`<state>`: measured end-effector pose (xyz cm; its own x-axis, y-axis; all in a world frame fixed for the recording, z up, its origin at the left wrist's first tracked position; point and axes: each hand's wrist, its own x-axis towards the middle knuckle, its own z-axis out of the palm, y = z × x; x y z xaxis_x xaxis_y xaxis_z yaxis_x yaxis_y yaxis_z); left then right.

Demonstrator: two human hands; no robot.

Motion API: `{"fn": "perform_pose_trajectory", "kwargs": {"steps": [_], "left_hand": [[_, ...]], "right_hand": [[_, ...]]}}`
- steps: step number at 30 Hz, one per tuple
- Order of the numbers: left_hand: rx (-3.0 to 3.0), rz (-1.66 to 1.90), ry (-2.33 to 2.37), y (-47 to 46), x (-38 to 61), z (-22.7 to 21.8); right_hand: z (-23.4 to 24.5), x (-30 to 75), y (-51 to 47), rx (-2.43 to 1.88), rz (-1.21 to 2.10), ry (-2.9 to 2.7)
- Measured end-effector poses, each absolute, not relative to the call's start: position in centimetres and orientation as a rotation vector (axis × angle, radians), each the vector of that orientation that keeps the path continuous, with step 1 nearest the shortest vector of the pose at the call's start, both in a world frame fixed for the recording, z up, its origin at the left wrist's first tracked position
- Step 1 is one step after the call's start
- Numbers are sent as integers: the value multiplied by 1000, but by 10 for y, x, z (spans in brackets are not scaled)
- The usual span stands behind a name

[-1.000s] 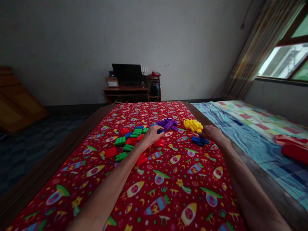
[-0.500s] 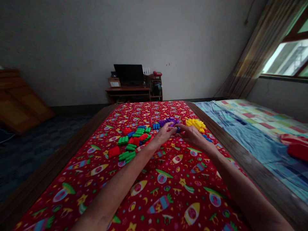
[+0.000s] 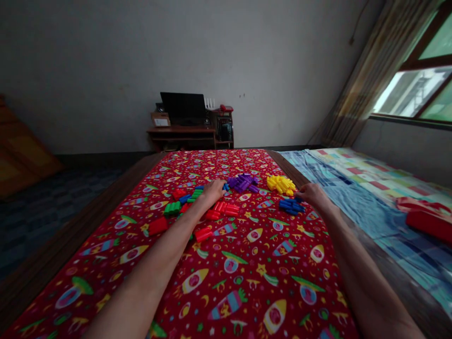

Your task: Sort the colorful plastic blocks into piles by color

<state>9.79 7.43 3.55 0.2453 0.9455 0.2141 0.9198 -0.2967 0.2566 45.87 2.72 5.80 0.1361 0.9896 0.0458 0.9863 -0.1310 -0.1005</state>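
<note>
Brown-edged table (image 3: 123, 188) with red rocket-print cloth (image 3: 256, 263), multicoloured blocks (image 3: 243, 182) on top

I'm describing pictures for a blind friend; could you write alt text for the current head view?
A person's left hand is over mixed red, green and blue pieces on a red rocket-print cloth, and the right hand is at a small blue pile. A purple pile and a yellow pile lie between the hands; a monitor stands on a desk beyond.
</note>
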Motion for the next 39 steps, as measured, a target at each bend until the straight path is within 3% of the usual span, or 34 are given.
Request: {"fn": "perform_pose_trajectory", "kwargs": {"steps": [3,7,9,13,15,19,23,27,33,39], "left_hand": [[2421,478,1844,65,93,40],[2402,609,1755,47,99,51],[2265,754,1571,37,112,55],[1711,845,1090,19,143,56],[1522,844,940,13,151,53],[1649,929,1038,12,135,50],[2228,984,1594,26,79,51],[2267,808,1992,50,23,38],[2179,714,1940,67,2,17],[2119,780,1846,70,8,16]], "right_hand": [[64,456,25,-2318,84,-2064],[87,435,10,-2253,-125,-2034],[96,413,0,-2014,-109,-2072],[94,363,-17,-1242,260,-2334],[86,346,-18,-1068,351,-2371],[80,353,-11,-1256,264,-2299],[83,394,-12,-1535,172,-2412],[70,430,-23,-1701,230,-2447],[42,449,-28,-1764,1,-2242],[57,418,-33,-1574,-36,-2112]]}}
